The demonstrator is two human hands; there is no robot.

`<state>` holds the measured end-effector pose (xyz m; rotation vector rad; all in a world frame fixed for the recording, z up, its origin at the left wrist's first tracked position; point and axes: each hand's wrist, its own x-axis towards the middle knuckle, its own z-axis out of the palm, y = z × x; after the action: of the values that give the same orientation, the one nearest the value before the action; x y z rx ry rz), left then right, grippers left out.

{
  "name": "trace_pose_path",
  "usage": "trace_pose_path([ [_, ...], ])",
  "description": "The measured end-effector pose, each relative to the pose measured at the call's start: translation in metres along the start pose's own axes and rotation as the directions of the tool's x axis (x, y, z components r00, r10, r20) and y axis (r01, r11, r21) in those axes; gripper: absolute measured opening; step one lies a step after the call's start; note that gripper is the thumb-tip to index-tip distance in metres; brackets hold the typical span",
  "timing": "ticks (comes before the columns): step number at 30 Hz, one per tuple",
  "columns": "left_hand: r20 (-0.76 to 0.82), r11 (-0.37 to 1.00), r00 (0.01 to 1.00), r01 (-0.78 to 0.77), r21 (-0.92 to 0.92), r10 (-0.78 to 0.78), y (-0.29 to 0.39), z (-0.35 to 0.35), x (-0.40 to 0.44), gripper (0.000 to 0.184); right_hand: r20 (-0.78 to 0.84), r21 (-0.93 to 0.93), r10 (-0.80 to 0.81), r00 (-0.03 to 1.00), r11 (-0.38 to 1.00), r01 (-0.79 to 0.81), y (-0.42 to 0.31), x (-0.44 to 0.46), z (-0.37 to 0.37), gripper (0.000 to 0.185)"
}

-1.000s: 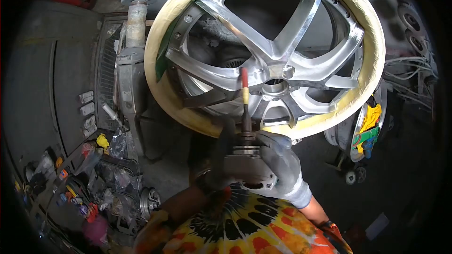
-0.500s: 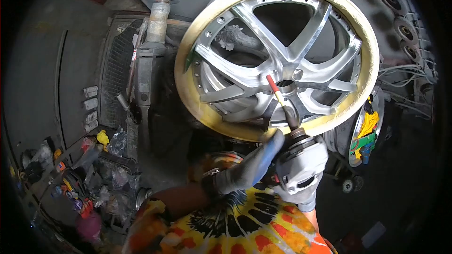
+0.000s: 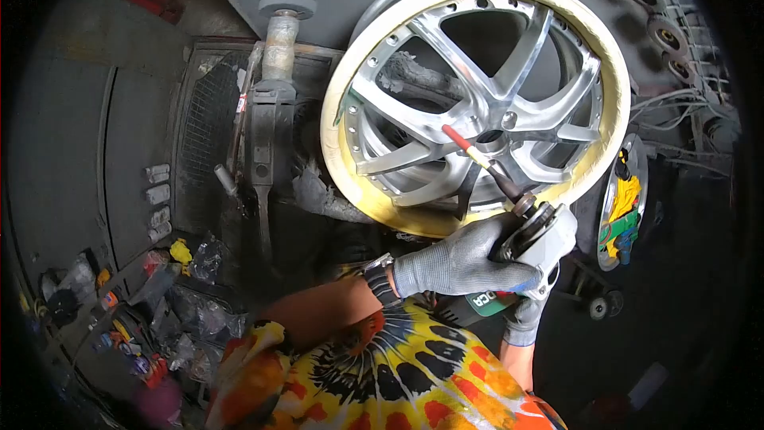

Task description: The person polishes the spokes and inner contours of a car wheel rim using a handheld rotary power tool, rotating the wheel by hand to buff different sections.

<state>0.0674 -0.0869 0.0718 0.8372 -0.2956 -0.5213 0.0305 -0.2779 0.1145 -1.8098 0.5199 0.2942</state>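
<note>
My left hand (image 3: 469, 263), in a grey glove, is wrapped round the head of a power tool (image 3: 553, 248). My right hand (image 3: 522, 320), also gloved, grips the tool's green body (image 3: 487, 303) lower down, with its fingers partly hidden. A long bit with a red tip (image 3: 458, 138) extends up and left from the tool, in front of the hub of a shiny spoked wheel (image 3: 509, 84). Whether the tip touches the metal is unclear. Yellowish tape (image 3: 621, 80) covers the wheel's outer rim.
A machine with a wrapped shaft and round disc (image 3: 287, 6) stands left of the wheel. Bagged clutter (image 3: 199, 302) lies at lower left. Another wheel (image 3: 637, 167) holding yellow cloth is at right, below hanging discs (image 3: 664, 34) and cables.
My left hand has moved right and closed round the tool's head. The tool has swung right and tilted, its bit now pointing up and left. The wheel appears farther right in view.
</note>
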Motion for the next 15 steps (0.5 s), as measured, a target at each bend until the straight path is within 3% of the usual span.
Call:
trace_pose_path([
  [1, -0.041, 1.000, 0.999, -0.011, 0.023, 0.012, -0.005, 0.001, 0.001, 0.065, -0.012, 0.008, 0.007, 1.000, 1.000, -0.007, 0.002, 0.001, 0.004, 0.090],
  [3, -0.111, 0.996, 0.992, -0.054, 0.075, 0.062, -0.009, 0.004, 0.004, 0.062, 0.007, 0.035, -0.192, 0.981, 0.981, 0.191, 0.010, 0.004, 0.008, 0.110],
  [4, -0.149, 0.985, 0.987, -0.040, 0.167, 0.065, -0.009, 0.003, 0.005, 0.060, 0.165, 0.248, -0.393, 0.905, 0.904, 0.348, 0.020, 0.009, 0.006, 0.111],
  [5, -0.188, 0.966, 0.979, -0.023, 0.258, 0.074, -0.011, 0.002, 0.006, 0.058, 0.157, 0.252, -0.386, 0.909, 0.906, 0.341, 0.023, 0.010, 0.006, 0.111],
  [7, -0.204, 0.972, 0.974, -0.052, 0.228, 0.100, -0.021, 0.004, 0.017, 0.055, 0.070, 0.282, -0.306, 0.949, 0.919, 0.276, 0.021, 0.012, 0.009, 0.109],
  [8, -0.240, 0.972, 0.967, -0.031, 0.231, 0.088, -0.022, 0.005, 0.021, 0.053, -0.028, 0.158, -0.299, 0.954, 0.941, 0.299, 0.038, 0.020, 0.000, 0.102],
  [9, -0.277, 0.971, 0.958, -0.012, 0.238, 0.080, -0.024, 0.006, 0.026, 0.052, -0.026, 0.162, -0.293, 0.956, 0.942, 0.293, 0.045, 0.022, -0.002, 0.102],
  [11, -0.298, 0.983, 0.952, -0.023, 0.185, 0.078, -0.031, 0.009, 0.036, 0.050, -0.002, 0.416, -0.242, 0.970, 0.882, 0.221, 0.054, 0.025, -0.005, 0.091],
  [12, -0.314, 0.976, 0.946, -0.014, 0.217, 0.084, -0.032, 0.010, 0.039, 0.050, 0.048, 0.480, -0.250, 0.967, 0.855, 0.197, 0.047, 0.026, -0.003, 0.075],
  [15, -0.324, 0.981, 0.944, 0.004, 0.195, 0.060, -0.042, 0.011, 0.050, 0.053, 0.100, 0.476, -0.270, 0.958, 0.858, 0.193, 0.045, 0.035, -0.008, 0.063],
])
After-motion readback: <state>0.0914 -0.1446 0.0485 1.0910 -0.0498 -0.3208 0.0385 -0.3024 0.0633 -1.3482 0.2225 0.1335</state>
